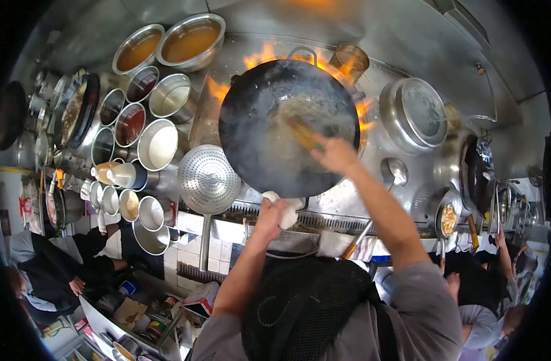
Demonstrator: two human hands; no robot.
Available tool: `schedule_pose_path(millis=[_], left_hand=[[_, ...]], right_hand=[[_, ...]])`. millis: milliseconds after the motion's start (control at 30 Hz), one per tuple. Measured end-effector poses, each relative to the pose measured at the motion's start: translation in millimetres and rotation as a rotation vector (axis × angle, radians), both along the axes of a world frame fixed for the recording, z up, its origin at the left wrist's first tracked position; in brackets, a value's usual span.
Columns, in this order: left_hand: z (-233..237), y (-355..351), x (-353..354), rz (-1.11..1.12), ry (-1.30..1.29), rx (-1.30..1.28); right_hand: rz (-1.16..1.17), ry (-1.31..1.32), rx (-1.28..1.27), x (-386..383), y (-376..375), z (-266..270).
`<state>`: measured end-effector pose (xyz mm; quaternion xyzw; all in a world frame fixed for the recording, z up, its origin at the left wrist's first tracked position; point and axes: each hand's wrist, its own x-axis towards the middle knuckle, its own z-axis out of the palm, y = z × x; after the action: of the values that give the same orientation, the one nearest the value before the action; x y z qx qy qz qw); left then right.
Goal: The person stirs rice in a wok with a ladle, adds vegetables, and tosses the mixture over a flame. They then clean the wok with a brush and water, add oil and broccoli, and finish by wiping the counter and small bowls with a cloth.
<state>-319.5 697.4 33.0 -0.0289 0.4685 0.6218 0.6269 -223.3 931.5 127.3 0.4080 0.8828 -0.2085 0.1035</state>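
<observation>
A large black wok [245, 150] sits over the burner, with flames round its far rim and steam or smoke inside it. My right hand [337, 155] is closed round the handle end of a wok brush [301, 133], which looks like bamboo with a green band. The brush's far end is inside the wok, blurred by steam and motion. At the wok's near edge, my left hand [269, 221] is closed on a folded white cloth [289, 218]. The cloth is against the rim; the wok's handle there, if any, is hidden.
A perforated strainer [209, 177] lies left of the wok. Metal pots [158, 144] with sauces and two bowls [191, 45] of brownish liquid stand farther left. A ladle [396, 171] and a lidded pot [417, 114] are at right. Other people [52, 259] stand on both sides.
</observation>
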Motion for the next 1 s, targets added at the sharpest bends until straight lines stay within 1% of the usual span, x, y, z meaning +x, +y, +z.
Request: schedule_pose_path(millis=[33,100,133,200,267,333,367,433,467,500,533,567,600,633,667,700,733,767,800,867,900,933,967,1000], left_hand=[[3.7,0.0,4.0,-0.002,-0.007,0.003],[9.8,-1.2,7.6,0.096,0.073,0.069],[17.5,-1.2,6.2,0.093,0.085,0.095],[15.2,-4.9,6.5,0.078,0.046,0.059],[12.0,-3.6,2.5,0.084,0.022,0.031],[10.2,-3.1,-0.7,0.006,0.003,0.177],[15.2,-2.0,-2.4,0.016,0.009,0.175],[30.9,3.9,-4.8,-0.018,0.021,0.043],[13.4,0.8,4.8,0.122,0.009,0.051],[11.0,2.0,2.0,0.125,0.019,0.055],[10.7,0.7,0.8,0.072,-0.018,0.046],[9.6,0.7,-0.4,0.018,-0.055,0.039],[1.1,1.7,-0.6,0.019,-0.049,0.047],[-8.5,1.9,-0.3,0.008,-0.053,0.062],[-17.6,0.7,1.0,-0.010,-0.055,0.077],[-16.1,0.6,2.9,-0.019,-0.050,0.086],[-14.0,1.5,6.2,0.046,0.008,0.072],[-12.5,2.0,8.7,0.111,0.064,0.058],[-12.2,1.4,9.3,0.101,0.064,0.062],[-14.8,0.4,8.1,0.087,0.157,0.144],[-17.7,-0.3,7.7,0.069,0.156,0.148],[-22.0,-0.3,8.1,0.075,0.123,0.105],[-24.2,1.5,8.8,0.079,0.092,0.064],[-23.1,6.0,9.3,0.103,0.086,0.029]], right_hand=[[0.000,0.019,0.015,1.9,-23.2,-12.6],[0.037,-0.046,-0.062,19.7,-54.6,6.5],[0.067,-0.142,-0.048,35.3,-57.9,27.0],[0.013,-0.311,-0.031,60.4,-32.5,57.2],[-0.015,-0.373,0.176,73.2,14.2,54.5],[-0.041,-0.099,0.309,60.2,55.7,22.3],[-0.117,0.041,0.156,38.7,75.1,3.2],[-0.356,0.294,-0.271,-10.6,67.6,-2.4],[-0.516,0.405,-0.549,-39.5,47.9,4.9],[-0.543,0.531,-0.661,-54.6,36.5,-25.1],[-0.564,0.565,-0.742,-69.0,20.0,-37.2],[-0.597,0.566,-0.816,-80.9,0.0,-30.5],[-0.628,0.568,-0.888,-86.4,-17.4,-21.7],[-0.624,0.575,-0.884,-83.4,-30.6,-19.4],[-0.521,0.541,-0.887,-78.2,-43.6,-16.9],[-0.420,0.506,-0.886,-71.9,-53.9,-13.9],[-0.423,0.514,-0.876,-63.3,-61.5,-1.7],[-0.340,0.376,-0.857,-49.9,-66.7,13.7],[-0.261,0.236,-0.838,-35.2,-70.0,23.4],[0.063,0.150,-0.533,10.7,-62.2,19.4],[0.328,0.312,-0.225,55.2,-38.8,-34.5],[-0.007,-0.113,-0.503,49.6,-43.0,52.0],[-0.105,-0.204,-0.376,61.1,-38.1,77.1],[-0.164,-0.280,-0.316,73.5,-24.6,93.9]])
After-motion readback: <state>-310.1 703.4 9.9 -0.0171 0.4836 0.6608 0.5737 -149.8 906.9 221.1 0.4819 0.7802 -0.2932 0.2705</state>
